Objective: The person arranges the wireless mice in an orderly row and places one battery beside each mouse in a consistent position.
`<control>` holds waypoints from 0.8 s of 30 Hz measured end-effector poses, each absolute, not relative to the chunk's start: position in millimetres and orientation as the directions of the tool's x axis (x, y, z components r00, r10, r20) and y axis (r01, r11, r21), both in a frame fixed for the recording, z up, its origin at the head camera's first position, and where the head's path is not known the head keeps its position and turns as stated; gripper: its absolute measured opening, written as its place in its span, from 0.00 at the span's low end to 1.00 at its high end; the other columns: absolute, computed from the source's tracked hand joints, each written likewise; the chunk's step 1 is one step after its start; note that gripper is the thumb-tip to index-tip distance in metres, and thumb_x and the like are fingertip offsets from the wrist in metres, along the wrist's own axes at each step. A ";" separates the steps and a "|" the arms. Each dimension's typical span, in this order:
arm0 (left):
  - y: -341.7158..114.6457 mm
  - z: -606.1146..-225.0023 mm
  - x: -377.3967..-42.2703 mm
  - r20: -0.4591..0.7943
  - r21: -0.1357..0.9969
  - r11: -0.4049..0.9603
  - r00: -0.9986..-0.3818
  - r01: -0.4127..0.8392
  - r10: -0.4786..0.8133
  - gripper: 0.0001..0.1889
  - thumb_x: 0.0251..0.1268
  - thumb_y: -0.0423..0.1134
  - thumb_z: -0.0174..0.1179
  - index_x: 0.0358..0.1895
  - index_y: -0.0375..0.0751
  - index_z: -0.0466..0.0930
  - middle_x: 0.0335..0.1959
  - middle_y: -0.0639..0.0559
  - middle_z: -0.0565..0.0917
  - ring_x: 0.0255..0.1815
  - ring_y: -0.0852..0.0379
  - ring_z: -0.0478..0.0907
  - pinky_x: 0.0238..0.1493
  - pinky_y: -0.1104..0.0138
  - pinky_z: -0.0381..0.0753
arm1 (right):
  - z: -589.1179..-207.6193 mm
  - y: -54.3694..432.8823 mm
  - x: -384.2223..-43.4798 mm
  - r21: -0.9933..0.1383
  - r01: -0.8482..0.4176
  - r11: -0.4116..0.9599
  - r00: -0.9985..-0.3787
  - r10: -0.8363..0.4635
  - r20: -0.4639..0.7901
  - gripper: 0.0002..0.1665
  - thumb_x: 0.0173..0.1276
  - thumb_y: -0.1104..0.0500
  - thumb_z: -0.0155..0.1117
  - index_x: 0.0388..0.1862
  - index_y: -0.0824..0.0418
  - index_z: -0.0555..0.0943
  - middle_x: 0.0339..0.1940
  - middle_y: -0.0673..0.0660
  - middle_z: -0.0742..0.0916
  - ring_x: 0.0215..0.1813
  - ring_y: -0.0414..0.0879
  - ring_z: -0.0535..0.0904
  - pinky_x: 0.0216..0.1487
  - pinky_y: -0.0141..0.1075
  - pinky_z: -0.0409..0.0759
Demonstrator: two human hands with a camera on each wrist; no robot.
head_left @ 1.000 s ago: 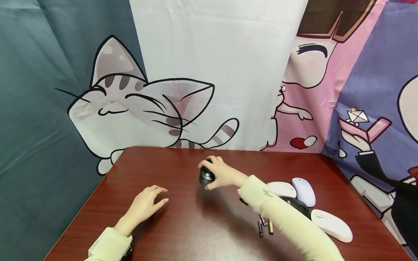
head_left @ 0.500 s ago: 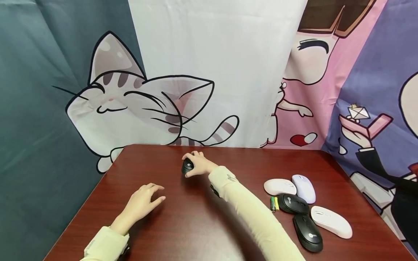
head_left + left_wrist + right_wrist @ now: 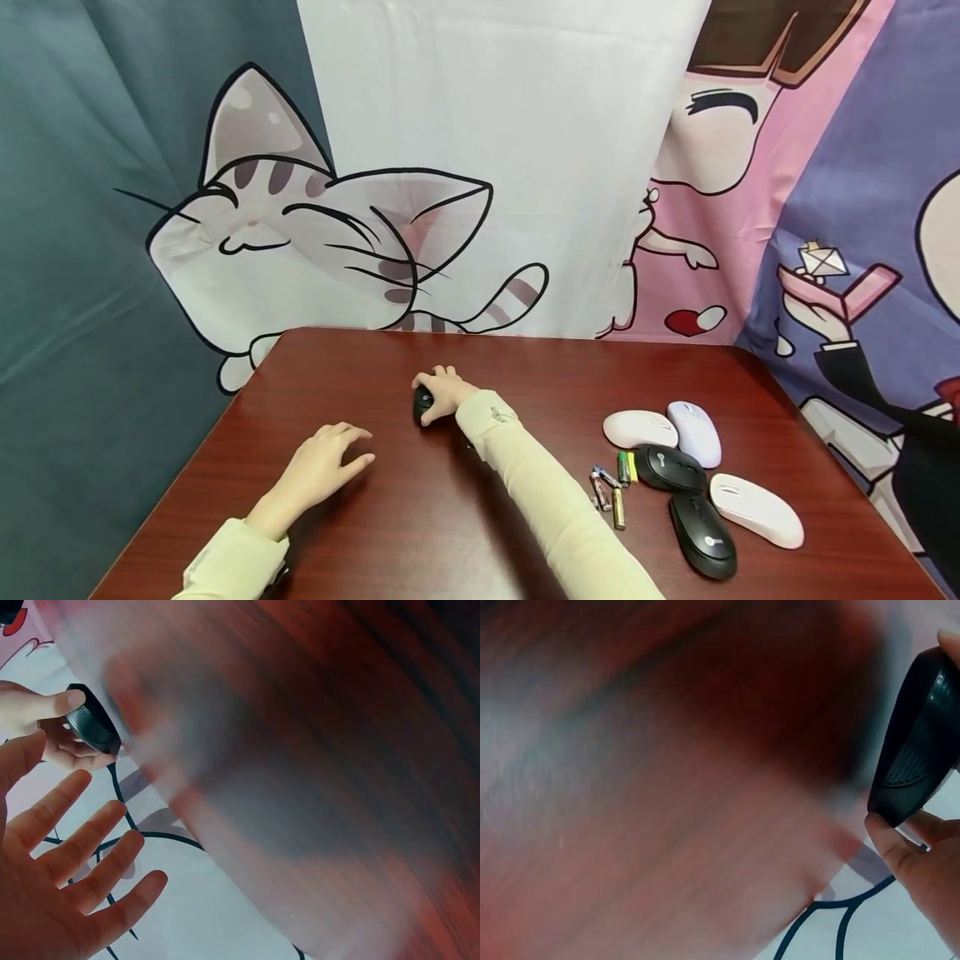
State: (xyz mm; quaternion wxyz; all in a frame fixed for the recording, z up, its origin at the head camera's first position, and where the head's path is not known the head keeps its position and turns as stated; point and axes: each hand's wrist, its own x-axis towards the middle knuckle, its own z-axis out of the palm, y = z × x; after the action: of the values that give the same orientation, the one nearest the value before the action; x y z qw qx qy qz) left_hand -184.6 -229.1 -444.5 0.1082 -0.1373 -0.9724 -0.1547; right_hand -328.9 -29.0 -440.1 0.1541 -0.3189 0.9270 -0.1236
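A black computer mouse [image 3: 423, 402] is gripped in my right hand [image 3: 444, 394], toward the back middle of the table. In the right wrist view the mouse [image 3: 915, 739] is seen from its ribbed side, with the thumb and fingers at its ends and part of the hand cut off. My left hand [image 3: 318, 462] hovers at the left with its fingers spread and nothing in it. The left wrist view shows that left hand [image 3: 67, 877] with the palm in sight, apart from the mouse.
Right of my arm lie a white mouse [image 3: 640, 429], a lavender mouse [image 3: 694, 433], black mice [image 3: 670, 468] [image 3: 702, 533] and another white mouse [image 3: 756, 510]. Several small batteries [image 3: 618, 507] lie beside them. A printed cloth [image 3: 495, 100] hangs behind the reddish-brown table [image 3: 420, 533].
My right hand has carried the black mouse leftward, then slightly nearer. The batteries and a black mouse previously covered by my right arm now show. My left hand has barely moved.
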 end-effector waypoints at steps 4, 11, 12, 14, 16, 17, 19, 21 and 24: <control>-232.4 -442.9 -182.4 0.237 0.264 0.921 -0.945 0.286 0.226 0.15 0.56 0.45 0.65 0.44 0.42 0.83 0.41 0.48 0.83 0.46 0.44 0.78 0.44 0.49 0.77 | -445.1 -38.0 -328.1 -0.317 -0.538 0.781 -0.764 -0.610 -0.208 0.34 0.54 0.52 0.71 0.61 0.48 0.70 0.62 0.59 0.70 0.57 0.51 0.63 0.56 0.38 0.68; -233.0 -445.1 -179.2 0.230 0.276 0.918 -0.947 0.284 0.224 0.15 0.57 0.46 0.65 0.44 0.42 0.83 0.41 0.48 0.83 0.47 0.45 0.77 0.44 0.49 0.77 | -461.7 -49.2 -336.7 -0.336 -0.495 0.801 -0.772 -0.583 -0.253 0.34 0.54 0.52 0.72 0.60 0.46 0.70 0.64 0.58 0.69 0.59 0.52 0.63 0.57 0.40 0.69; -233.1 -445.7 -178.6 0.229 0.275 0.919 -0.948 0.282 0.222 0.15 0.57 0.45 0.65 0.44 0.42 0.83 0.41 0.49 0.83 0.47 0.45 0.77 0.45 0.49 0.77 | -473.2 -50.1 -343.6 -0.347 -0.511 0.786 -0.769 -0.599 -0.225 0.35 0.53 0.50 0.72 0.60 0.45 0.70 0.64 0.57 0.69 0.58 0.52 0.63 0.55 0.40 0.70; -233.4 -446.4 -177.3 0.225 0.274 0.922 -0.950 0.275 0.216 0.15 0.56 0.45 0.65 0.44 0.42 0.83 0.41 0.49 0.83 0.48 0.44 0.77 0.45 0.48 0.76 | -477.4 -52.6 -345.9 -0.359 -0.511 0.781 -0.769 -0.602 -0.216 0.36 0.52 0.50 0.73 0.61 0.44 0.70 0.67 0.58 0.68 0.62 0.54 0.63 0.57 0.41 0.71; -233.9 -446.8 -176.6 0.220 0.270 0.924 -0.952 0.270 0.214 0.14 0.57 0.45 0.65 0.44 0.43 0.83 0.42 0.49 0.83 0.48 0.44 0.77 0.45 0.48 0.76 | -477.1 -53.6 -345.0 -0.385 -0.501 0.775 -0.769 -0.603 -0.212 0.38 0.53 0.50 0.73 0.64 0.45 0.69 0.71 0.59 0.65 0.69 0.57 0.61 0.62 0.43 0.69; -233.9 -446.9 -176.6 0.217 0.270 0.924 -0.952 0.270 0.214 0.14 0.57 0.45 0.65 0.44 0.43 0.83 0.42 0.49 0.83 0.48 0.44 0.77 0.45 0.48 0.76 | -475.4 -53.5 -343.4 -0.401 -0.490 0.774 -0.771 -0.600 -0.215 0.40 0.54 0.50 0.72 0.66 0.45 0.68 0.73 0.60 0.62 0.72 0.59 0.58 0.65 0.45 0.68; -233.4 -447.0 -177.5 0.214 0.270 0.923 -0.952 0.273 0.219 0.14 0.57 0.45 0.65 0.44 0.43 0.83 0.42 0.49 0.83 0.49 0.44 0.77 0.45 0.48 0.76 | -462.5 -53.0 -333.7 -0.425 -0.447 0.787 -0.779 -0.576 -0.246 0.42 0.56 0.52 0.72 0.69 0.46 0.65 0.76 0.62 0.57 0.76 0.61 0.50 0.69 0.49 0.62; -232.1 -447.1 -178.9 0.214 0.271 0.920 -0.950 0.282 0.228 0.14 0.58 0.46 0.64 0.44 0.43 0.83 0.42 0.49 0.82 0.49 0.44 0.76 0.45 0.48 0.76 | -457.1 -50.9 -328.3 -0.443 -0.424 0.790 -0.784 -0.565 -0.257 0.44 0.58 0.52 0.70 0.72 0.46 0.61 0.77 0.62 0.53 0.77 0.62 0.46 0.71 0.51 0.58; -231.1 -447.2 -180.0 0.216 0.270 0.917 -0.947 0.293 0.239 0.15 0.58 0.46 0.64 0.44 0.42 0.83 0.42 0.49 0.82 0.48 0.44 0.77 0.44 0.48 0.77 | -451.5 -49.3 -322.0 -0.444 -0.410 0.796 -0.796 -0.550 -0.252 0.49 0.59 0.50 0.69 0.75 0.46 0.55 0.77 0.63 0.50 0.77 0.63 0.42 0.71 0.53 0.57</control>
State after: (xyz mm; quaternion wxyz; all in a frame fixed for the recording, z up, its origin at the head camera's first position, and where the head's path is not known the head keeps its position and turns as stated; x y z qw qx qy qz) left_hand -180.0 -231.1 -447.2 0.0895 -0.1367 -0.9750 -0.1508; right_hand -322.0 -49.3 -451.5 0.1874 -0.2584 0.9290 -0.1871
